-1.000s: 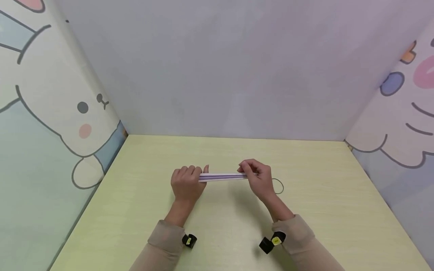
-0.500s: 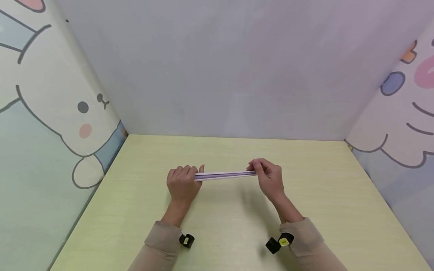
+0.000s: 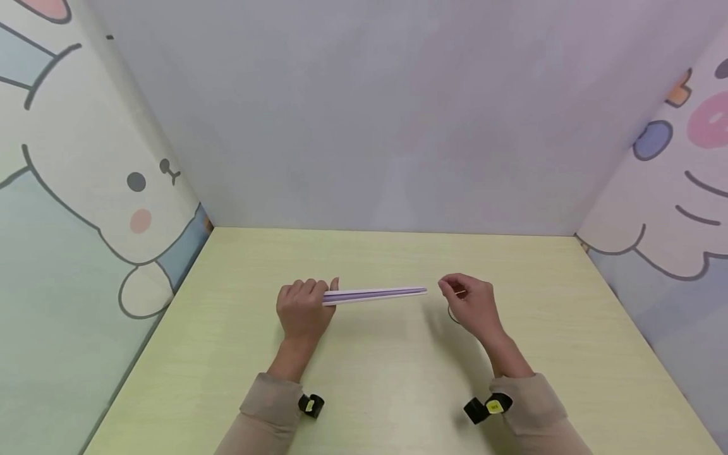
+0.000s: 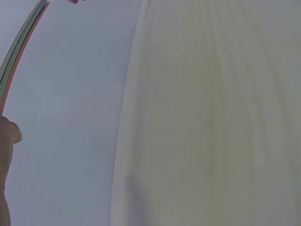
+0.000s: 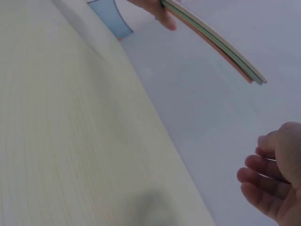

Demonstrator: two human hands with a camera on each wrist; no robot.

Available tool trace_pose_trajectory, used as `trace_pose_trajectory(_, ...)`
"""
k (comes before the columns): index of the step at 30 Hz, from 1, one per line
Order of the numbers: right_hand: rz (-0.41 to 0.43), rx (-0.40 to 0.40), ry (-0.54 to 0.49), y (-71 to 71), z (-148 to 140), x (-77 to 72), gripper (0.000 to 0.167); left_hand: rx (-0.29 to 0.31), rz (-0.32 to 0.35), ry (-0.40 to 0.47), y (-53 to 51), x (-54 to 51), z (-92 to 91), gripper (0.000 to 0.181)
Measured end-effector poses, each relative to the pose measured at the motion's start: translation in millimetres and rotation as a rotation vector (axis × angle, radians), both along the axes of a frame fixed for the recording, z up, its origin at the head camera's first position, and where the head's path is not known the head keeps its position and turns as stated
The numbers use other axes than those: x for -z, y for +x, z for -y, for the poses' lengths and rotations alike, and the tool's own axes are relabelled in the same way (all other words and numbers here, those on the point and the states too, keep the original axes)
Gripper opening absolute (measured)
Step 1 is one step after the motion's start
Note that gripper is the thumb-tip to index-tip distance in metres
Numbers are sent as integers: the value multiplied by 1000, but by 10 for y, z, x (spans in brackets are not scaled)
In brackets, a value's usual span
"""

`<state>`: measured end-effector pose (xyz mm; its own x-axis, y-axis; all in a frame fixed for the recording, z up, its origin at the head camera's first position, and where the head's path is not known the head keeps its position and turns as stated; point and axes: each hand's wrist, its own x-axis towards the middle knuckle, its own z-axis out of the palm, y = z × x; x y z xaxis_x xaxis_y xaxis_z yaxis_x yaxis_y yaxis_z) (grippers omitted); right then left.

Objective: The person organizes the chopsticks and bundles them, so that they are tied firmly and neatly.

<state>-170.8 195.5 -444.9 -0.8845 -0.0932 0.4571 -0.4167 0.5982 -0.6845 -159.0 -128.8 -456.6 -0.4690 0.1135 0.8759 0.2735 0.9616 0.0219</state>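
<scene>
Stick bundle: at least three long thin sticks (image 3: 375, 295), side by side, white and purple from the head; raised above the table, running crosswise, converging at the free tips.
Left hand (image 3: 303, 311): fingers wrapped round one end of the bundle; thumb up along its far side.
Right hand (image 3: 474, 306): just beyond the free tips, apart from them; fingers loosely bent, thumb near the fingertips, grasping nothing that the right wrist view shows.
Ring: one thin dark loop (image 3: 450, 315), by the right hand and partly hidden behind it.
Sleeves: beige, cuffed, left (image 3: 267, 404) and right (image 3: 529, 404).
Wrist units: black with yellow labels, left (image 3: 311, 406) and right (image 3: 476, 411), one at each cuff.
Table: pale yellow wood-grain top (image 3: 227, 354), shadows below the hands.
Back wall: plain grey (image 3: 364, 126), meeting the table's far edge.
Side panels: printed cartoon figures, left (image 3: 74, 158) and right (image 3: 660, 208), along the table's side edges.
Room: tabletop between each hand and its side panel; a short gap between stick tips and right fingertips.
</scene>
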Motion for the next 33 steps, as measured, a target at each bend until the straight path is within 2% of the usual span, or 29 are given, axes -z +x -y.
trace_pose_trajectory(8,186,47,302,57,-120,102,14,-1,-2,-1,1,13,0,30)
trace_pose_trajectory(13,322,77,409,87,-173,136,20,8,17,-8,11,32,-7,29)
trace_pose_trajectory(17,406,93,469,90,-210,183,12,17,41,-13,22,53,-19,28)
trace_pose_trajectory(23,403,100,509,109,-231,245,12,24,50,-15,29,64,-47,27)
trace_pose_trajectory(30,389,76,568,167,-177,248,27,42,54,-13,28,76,-72,27)
trace_pose_trajectory(33,399,62,544,190,-160,259,28,47,59,-14,28,85,-83,27)
